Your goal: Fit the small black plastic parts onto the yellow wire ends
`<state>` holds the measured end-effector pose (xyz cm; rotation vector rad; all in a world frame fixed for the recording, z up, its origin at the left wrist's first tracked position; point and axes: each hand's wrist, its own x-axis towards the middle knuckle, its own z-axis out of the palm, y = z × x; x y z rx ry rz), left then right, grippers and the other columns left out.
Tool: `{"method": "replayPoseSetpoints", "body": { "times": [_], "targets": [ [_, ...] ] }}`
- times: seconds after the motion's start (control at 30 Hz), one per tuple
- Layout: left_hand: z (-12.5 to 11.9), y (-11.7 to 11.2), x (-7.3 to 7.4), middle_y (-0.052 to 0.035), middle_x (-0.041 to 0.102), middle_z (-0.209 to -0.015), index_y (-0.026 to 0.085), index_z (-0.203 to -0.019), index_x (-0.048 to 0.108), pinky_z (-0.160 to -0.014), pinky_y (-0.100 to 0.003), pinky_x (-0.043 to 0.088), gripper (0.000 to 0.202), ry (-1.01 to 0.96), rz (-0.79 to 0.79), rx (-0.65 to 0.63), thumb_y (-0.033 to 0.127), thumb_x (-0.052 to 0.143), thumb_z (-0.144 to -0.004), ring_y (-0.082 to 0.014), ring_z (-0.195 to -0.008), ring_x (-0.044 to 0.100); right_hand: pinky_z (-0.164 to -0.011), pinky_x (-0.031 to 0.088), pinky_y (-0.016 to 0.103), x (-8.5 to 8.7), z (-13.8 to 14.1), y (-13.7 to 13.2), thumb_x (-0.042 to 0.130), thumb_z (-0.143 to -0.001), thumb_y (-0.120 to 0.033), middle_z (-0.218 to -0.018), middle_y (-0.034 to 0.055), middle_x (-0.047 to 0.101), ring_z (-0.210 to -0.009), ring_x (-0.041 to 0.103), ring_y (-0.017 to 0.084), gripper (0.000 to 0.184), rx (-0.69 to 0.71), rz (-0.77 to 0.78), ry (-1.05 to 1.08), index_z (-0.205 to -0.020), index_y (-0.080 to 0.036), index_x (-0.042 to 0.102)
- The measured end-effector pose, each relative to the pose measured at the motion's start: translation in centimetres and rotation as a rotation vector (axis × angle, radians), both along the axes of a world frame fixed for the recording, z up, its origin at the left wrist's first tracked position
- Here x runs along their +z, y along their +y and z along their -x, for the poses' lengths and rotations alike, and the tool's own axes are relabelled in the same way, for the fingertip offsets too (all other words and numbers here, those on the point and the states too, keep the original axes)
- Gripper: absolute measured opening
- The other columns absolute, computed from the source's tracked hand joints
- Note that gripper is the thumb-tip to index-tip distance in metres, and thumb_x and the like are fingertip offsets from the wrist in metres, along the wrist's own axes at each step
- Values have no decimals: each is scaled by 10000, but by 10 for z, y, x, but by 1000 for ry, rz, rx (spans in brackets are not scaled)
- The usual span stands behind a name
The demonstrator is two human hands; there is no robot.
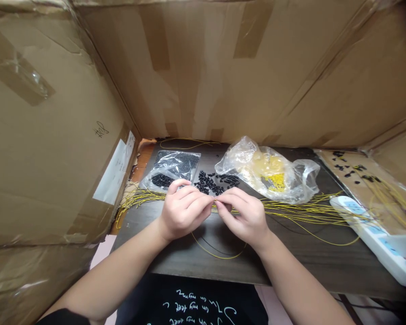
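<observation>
My left hand point(182, 210) and my right hand point(245, 216) meet above the dark table point(291, 262), both with fingers pinched together. Between the fingertips runs a thin yellow cord point(219, 256) that loops down toward me below the hands. Whether a bead sits in the pinch is too small to tell. Just beyond the hands lies a loose pile of small black beads point(213, 183). A long bundle of yellow cords point(304, 210) stretches across the table behind the hands.
A clear bag of black beads point(171, 169) lies at the back left, a crumpled plastic bag with yellow pieces point(270, 174) at the back right. A white power strip point(375, 234) rests on the right. Cardboard walls point(47, 149) enclose the table on three sides.
</observation>
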<state>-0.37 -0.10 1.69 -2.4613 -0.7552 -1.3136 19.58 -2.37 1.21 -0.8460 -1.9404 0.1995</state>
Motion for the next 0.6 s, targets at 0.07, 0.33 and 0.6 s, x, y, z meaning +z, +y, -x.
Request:
{"method": "replayPoseSetpoints", "body": {
  "times": [0.07,0.33,0.6],
  "targets": [
    [-1,0,0,30,759,-804,205,-962,658,-943,-378,453,137,7,5,7,141,705,-850,-130,-728,681,-658,525,287,-1,1,1,630,-906,-113,-880,62,685,-739,627,147,135,-18,9,-12,-996,-184,700],
    [-1,5,-5,26,739,-783,207,-938,646,-937,-374,437,85,44,51,16,142,658,-884,-135,-741,666,-618,485,266,-5,1,6,615,-929,-141,-845,33,662,-651,565,111,94,-34,76,-13,-973,-187,684],
    [-3,9,-7,19,722,-763,193,-893,630,-904,-367,437,62,50,93,14,133,645,-887,-142,-727,652,-614,463,264,-9,0,10,596,-941,-165,-816,21,638,-624,541,103,82,-30,128,-41,-933,-181,676]
  ]
}}
